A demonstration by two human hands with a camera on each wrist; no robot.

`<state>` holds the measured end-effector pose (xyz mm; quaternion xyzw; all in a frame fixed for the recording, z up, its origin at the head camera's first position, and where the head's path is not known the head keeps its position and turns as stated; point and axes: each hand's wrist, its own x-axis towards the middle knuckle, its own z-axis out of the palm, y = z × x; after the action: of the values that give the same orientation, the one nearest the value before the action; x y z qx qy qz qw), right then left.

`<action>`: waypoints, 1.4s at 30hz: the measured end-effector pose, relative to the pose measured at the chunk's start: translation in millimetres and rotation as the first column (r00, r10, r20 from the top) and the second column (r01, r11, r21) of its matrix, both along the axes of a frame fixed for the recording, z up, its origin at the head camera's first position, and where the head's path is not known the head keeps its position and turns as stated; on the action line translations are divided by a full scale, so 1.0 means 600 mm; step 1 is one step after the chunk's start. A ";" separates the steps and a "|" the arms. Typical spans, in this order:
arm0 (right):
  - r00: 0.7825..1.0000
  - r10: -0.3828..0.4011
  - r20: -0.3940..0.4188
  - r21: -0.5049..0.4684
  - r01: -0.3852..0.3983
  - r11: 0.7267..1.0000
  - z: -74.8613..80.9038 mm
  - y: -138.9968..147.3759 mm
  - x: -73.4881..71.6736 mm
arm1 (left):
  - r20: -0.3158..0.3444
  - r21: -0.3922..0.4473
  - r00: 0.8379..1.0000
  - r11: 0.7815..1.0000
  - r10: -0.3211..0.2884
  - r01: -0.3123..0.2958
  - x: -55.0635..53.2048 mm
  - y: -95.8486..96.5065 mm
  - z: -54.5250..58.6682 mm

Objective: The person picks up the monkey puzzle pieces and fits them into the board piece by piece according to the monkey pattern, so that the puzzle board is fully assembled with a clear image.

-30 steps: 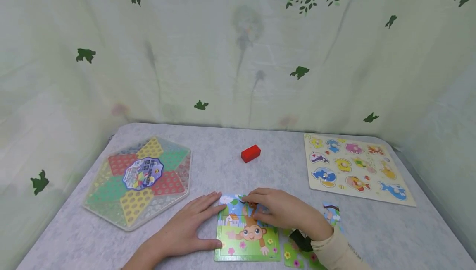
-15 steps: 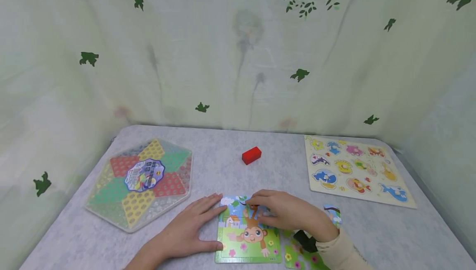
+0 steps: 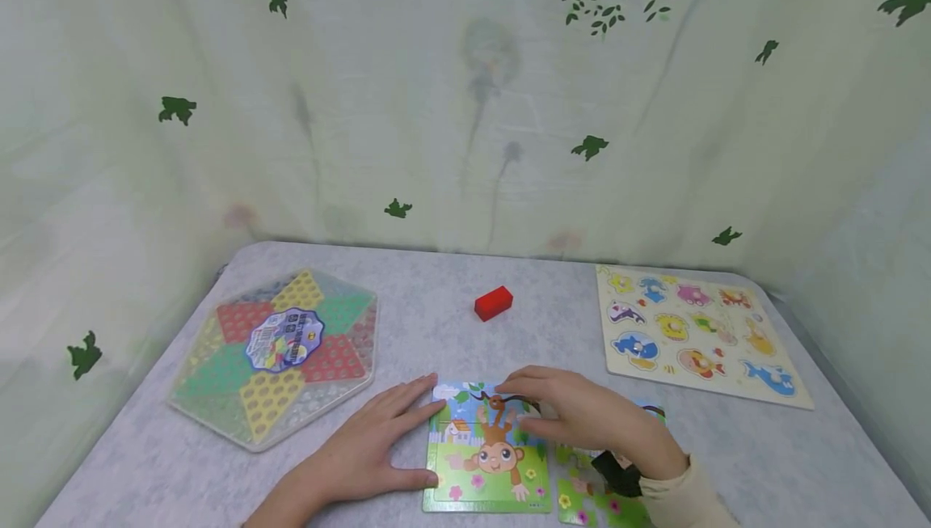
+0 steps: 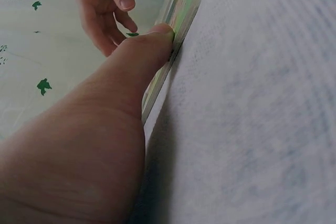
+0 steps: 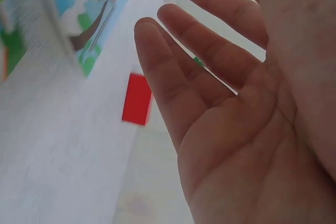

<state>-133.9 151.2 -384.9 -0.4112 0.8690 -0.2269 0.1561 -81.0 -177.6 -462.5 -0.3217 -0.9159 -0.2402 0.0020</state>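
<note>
A square jigsaw puzzle (image 3: 483, 443) with a hanging monkey lies flat on the table, in the middle front of the head view. My left hand (image 3: 364, 447) rests along its left side, fingers straight at the upper corner. The left wrist view shows that hand's thumb (image 4: 149, 40) against the puzzle's edge. Over the puzzle's upper right part hovers my right hand (image 3: 582, 415), hiding some of the picture. In the right wrist view its fingers (image 5: 157, 66) are loosely extended with nothing between them. Several loose puzzle pieces (image 3: 578, 504) lie to the right, partly under the right wrist.
A red block (image 3: 493, 303) sits behind the puzzle. At the left is a hexagonal Chinese checkers board (image 3: 272, 358) in clear wrapping. A wooden animal peg puzzle (image 3: 701, 334) lies at the back right. A leaf-printed curtain (image 3: 436, 107) hangs behind the table.
My right hand has drawn back slightly to the right, its fingers loosening, and more of the branch and monkey's tail shows. The left hand has stayed at the puzzle's left edge.
</note>
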 end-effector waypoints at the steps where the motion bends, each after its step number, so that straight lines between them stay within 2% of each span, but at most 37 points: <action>1: 1.000 -0.005 -0.001 -0.001 0.005 1.000 -0.001 0.005 0.001 | 0.002 -0.001 1.000 1.000 -0.001 0.001 0.000 0.000 0.000; 8: 0.999 -0.027 -0.020 -0.012 0.026 1.000 0.000 0.033 0.009 | -0.023 -0.003 1.000 1.000 -0.004 0.004 -0.002 -0.004 0.001; 13: 0.997 -0.074 -0.027 0.011 0.074 0.997 0.009 0.055 0.013 | -0.023 0.005 1.000 1.000 -0.007 0.007 -0.002 -0.002 -0.004; 22: 0.987 -0.153 0.047 0.020 0.152 0.988 0.017 0.085 0.019 | -0.008 -0.006 1.000 1.000 0.006 -0.006 0.003 0.000 -0.002; 25: 0.983 -0.175 0.057 0.024 0.174 0.984 0.016 0.096 0.025 | -0.021 -0.005 1.000 1.000 0.002 -0.002 0.002 0.001 -0.001; 33: 0.977 -0.213 0.022 -0.016 0.213 0.977 0.010 0.129 0.038 | -0.041 0.000 0.999 1.000 0.001 -0.001 0.001 0.000 0.000; 42: 0.953 -0.290 0.087 -0.037 0.294 0.955 -0.005 0.173 0.057 | -0.031 -0.005 0.999 1.000 -0.008 0.007 -0.002 0.003 -0.002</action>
<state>-99.4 254.8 -387.7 -0.2723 0.9073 -0.2853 0.1457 -82.1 -175.8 -463.7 -0.3288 -0.9151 -0.2330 0.0144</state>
